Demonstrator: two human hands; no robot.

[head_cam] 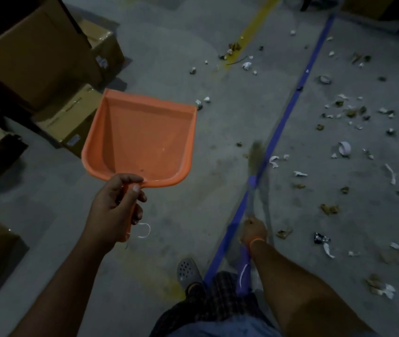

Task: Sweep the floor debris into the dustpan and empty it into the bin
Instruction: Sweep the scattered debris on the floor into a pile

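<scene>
My left hand (116, 205) grips the handle of an orange dustpan (142, 137), held above the floor with its open mouth pointing away from me; the pan looks empty. My right hand (254, 231) grips a purple-handled broom (252, 190), blurred, its bristles near the blue floor line. Scraps of paper and brown debris (344, 113) lie scattered over the grey floor to the right, with a few more bits (232, 51) on the yellow line farther off. No bin is in view.
Cardboard boxes (47, 52) are stacked along the left side. A blue tape line (290, 108) runs diagonally across the concrete floor, a yellow line (256, 23) beyond it. My foot in a grey clog (187, 271) stands at the bottom centre.
</scene>
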